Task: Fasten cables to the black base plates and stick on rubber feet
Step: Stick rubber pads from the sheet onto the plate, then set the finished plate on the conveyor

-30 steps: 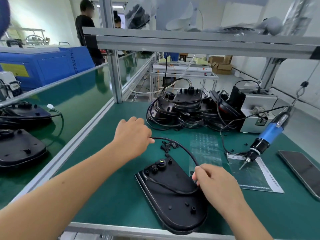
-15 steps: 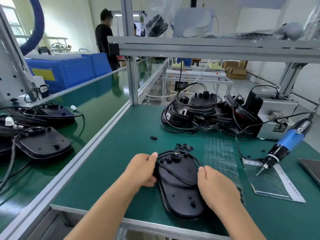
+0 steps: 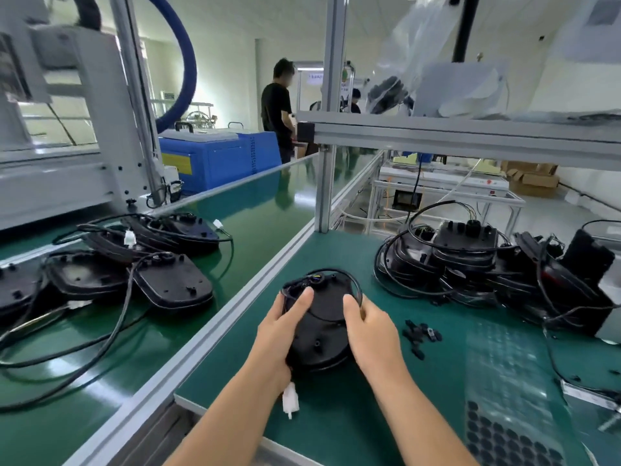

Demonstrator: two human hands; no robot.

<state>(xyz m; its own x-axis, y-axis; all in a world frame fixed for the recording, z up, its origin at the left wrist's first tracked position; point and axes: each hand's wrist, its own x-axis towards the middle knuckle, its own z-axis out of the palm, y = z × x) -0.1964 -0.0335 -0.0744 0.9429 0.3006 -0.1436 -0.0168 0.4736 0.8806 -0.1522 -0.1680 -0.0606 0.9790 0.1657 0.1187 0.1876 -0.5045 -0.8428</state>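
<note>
1. The left hand (image 3: pixel 285 326) and right hand (image 3: pixel 368 326) grip opposite sides of the base plate (image 3: pixel 319 326), thumbs on top.
2. The plate is just above the bench (image 3: pixel 336 260), long axis pointing away.
3. The conveyor (image 3: pixel 255 227) with finished plates (image 3: pixel 171 280) lies left, nearer the left hand.

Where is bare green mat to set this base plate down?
Free: conveyor belt beyond the finished plates; mat strip between the held black base plate and the far pile of plates. Crowded: loose black clips and rubber-feet sheet on the right.
</note>
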